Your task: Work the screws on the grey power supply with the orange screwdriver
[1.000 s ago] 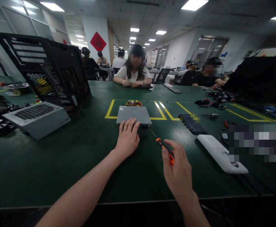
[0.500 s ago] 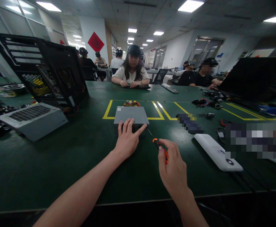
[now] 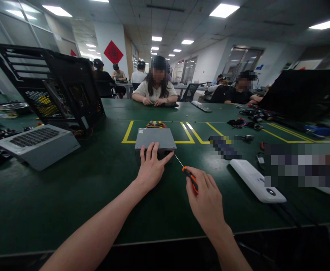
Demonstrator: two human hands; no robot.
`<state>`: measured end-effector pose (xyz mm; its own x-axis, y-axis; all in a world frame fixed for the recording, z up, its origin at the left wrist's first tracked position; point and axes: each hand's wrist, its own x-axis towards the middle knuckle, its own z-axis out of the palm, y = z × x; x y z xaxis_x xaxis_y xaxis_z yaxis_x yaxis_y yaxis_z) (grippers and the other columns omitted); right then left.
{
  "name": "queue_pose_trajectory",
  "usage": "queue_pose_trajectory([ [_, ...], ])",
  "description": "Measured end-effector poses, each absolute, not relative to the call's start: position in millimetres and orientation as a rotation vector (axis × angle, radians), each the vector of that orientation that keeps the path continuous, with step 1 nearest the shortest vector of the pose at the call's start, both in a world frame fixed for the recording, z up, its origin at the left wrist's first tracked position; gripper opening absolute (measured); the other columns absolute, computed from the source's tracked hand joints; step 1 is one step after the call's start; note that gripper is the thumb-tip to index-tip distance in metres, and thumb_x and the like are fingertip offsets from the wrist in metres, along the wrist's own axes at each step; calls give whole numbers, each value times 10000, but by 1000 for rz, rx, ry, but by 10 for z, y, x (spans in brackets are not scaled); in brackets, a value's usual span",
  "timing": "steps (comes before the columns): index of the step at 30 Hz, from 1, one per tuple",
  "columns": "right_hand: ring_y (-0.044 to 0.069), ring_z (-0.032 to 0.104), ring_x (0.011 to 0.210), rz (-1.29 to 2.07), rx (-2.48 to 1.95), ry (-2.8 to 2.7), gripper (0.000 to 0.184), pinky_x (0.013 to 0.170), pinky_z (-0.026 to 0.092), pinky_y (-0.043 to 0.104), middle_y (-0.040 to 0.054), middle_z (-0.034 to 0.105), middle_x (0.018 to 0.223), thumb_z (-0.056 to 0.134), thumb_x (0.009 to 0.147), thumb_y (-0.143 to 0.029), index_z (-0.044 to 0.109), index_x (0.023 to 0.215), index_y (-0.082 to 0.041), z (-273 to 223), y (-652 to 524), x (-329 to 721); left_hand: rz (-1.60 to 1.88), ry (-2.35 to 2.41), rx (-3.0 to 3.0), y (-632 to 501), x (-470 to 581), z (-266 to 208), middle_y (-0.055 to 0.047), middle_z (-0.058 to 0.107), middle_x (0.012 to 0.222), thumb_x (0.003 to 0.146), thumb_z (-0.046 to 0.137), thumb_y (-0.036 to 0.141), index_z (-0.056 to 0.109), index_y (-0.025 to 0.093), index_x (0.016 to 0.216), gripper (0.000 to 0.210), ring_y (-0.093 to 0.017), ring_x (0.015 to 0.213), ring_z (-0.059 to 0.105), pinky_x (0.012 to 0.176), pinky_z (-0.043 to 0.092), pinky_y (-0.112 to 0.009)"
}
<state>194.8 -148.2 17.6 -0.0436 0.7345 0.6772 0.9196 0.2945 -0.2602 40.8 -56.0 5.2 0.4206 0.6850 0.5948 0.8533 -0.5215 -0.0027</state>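
A grey power supply unit (image 3: 156,137) lies on the green table, its wires (image 3: 155,124) bunched behind it. My left hand (image 3: 152,169) rests against its near side with the fingers spread over the top edge and one finger stretched to the near right corner. My right hand (image 3: 206,192) is closed round a screwdriver (image 3: 191,178) with an orange and black handle. The thin shaft slants up and left, its tip at or close to that corner. Whether the tip sits in a screw is too small to tell.
At left stand a black computer case (image 3: 71,86) and a grey vented metal cover or box (image 3: 40,145). A white power bank-like device (image 3: 256,180) and a blurred dark object (image 3: 225,147) lie to the right, with cables (image 3: 242,123) beyond. Opposite sits a person (image 3: 156,88).
The screwdriver handle has sunk deeper into my right hand, whose fingers have curled further round it. My left hand stays on the power supply; the view has shifted slightly.
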Motion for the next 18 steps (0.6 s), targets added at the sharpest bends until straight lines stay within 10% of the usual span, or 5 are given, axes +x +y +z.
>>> queue_pose_trajectory([
  [18, 175, 612, 841, -290, -1505, -1833, 220, 711, 506, 309, 81, 615, 943, 386, 852, -188, 522, 1025, -171, 147, -1484, 2019, -644, -1293, -2309, -574, 409, 41, -123, 268, 1379, 798, 465, 139, 291, 373, 1328, 605, -348, 1285, 198, 989, 141, -607],
])
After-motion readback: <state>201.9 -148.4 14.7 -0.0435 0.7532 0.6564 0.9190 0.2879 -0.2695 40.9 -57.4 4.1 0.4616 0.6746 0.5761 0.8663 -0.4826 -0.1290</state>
